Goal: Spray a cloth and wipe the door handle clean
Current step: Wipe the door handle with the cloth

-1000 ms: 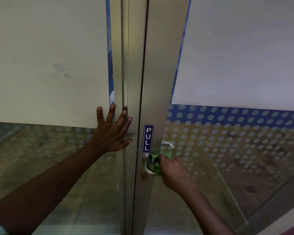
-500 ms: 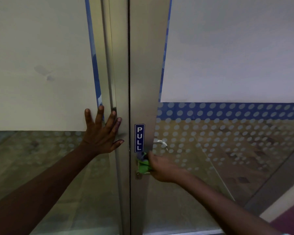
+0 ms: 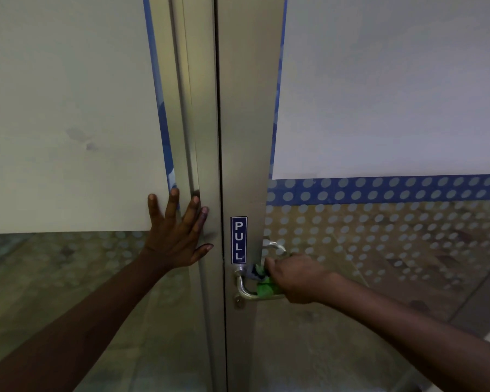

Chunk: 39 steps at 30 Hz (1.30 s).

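Head view: the right hand (image 3: 297, 278) has slid along the door handle (image 3: 245, 290), fingers closed round the cloth (image 3: 263, 288); wiping goes on, left hand (image 3: 176, 239) flat beside it

A narrow blue vertical sign reading PULL in white letters (image 3: 238, 240) was stuck upright on the brushed metal door frame (image 3: 246, 137). To its right ran a blue horizontal band of pale dots (image 3: 379, 189) across the glass, beneath a plain white panel (image 3: 393, 86); another white panel (image 3: 68, 108) covered the left pane
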### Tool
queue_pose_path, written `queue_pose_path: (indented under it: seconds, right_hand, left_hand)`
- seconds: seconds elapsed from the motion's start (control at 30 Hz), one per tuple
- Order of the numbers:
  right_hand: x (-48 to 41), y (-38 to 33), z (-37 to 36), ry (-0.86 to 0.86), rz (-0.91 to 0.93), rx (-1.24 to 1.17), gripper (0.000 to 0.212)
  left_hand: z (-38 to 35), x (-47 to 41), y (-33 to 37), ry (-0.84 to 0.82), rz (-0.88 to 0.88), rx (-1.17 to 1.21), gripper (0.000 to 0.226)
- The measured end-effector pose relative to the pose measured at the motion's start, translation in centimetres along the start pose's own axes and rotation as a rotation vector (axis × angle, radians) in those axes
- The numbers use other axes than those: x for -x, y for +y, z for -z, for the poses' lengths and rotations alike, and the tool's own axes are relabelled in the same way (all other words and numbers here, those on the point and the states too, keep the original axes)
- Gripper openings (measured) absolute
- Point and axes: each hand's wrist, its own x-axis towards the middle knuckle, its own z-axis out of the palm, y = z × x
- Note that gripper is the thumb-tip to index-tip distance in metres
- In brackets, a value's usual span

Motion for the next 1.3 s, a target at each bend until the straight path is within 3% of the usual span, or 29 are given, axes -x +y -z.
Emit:
queue_pose_path:
  seconds: [0.13, 0.2, 0.3, 0.4, 0.5, 0.57, 0.87, 1.03, 1.13, 1.23, 1.3]
  right_hand:
    - [2.3, 2.7, 0.7, -0.035, -0.218, -0.248, 0.039]
    - [4.3, 4.4, 0.4, 0.013, -0.343, -0.626, 0.034]
    - [6.8, 4.5, -1.5, 0.309, -0.587, -1.279, 0.030]
    - [7.1, 1.6, -6.0, 0.628, -0.991, -1.284, 0.038]
    - [6.5, -2.5, -8.6, 0.721, -1.138, -1.360, 0.048]
    - [5.7, -4.8, -8.7, 0.719, -1.177, -1.411, 0.059]
    - [4.1, -10.6, -8.0, 0.535, -1.156, -1.549, 0.033]
    - [5.5, -12.4, -6.4, 0.558, -0.949, -2.028, 0.015]
    - [6.1, -12.0, -6.6, 0.549, -0.884, -2.159, 0.044]
    - [6.7, -11.3, -6.9, 0.530, -0.967, -2.402, 0.042]
    - [7.2, -10.9, -6.6, 0.416, -0.960, -2.618, 0.044]
  left_hand:
    - [-0.1, 0.0, 0.0, -0.004, -0.001, 0.002, 0.087]
    - [0.0, 0.1, 0.0, -0.004, -0.001, 0.000, 0.087]
    - [0.0, 0.0, 0.0, -0.014, 0.007, -0.006, 0.088]
    - [0.1, -0.2, 0.0, -0.012, 0.002, -0.012, 0.087]
    - [0.3, -0.3, 0.1, -0.016, 0.005, -0.016, 0.087]
    - [0.4, -0.4, 0.1, -0.023, 0.009, -0.019, 0.088]
    - [1.3, -0.3, 0.5, -0.072, 0.027, -0.004, 0.089]
    - [1.7, -0.4, 0.6, -0.101, 0.033, -0.001, 0.088]
    - [2.0, -0.5, 0.6, -0.129, 0.047, 0.000, 0.088]
    - [2.4, -0.4, 0.8, -0.167, 0.065, 0.007, 0.086]
    - [2.7, -0.3, 1.0, -0.195, 0.078, 0.008, 0.084]
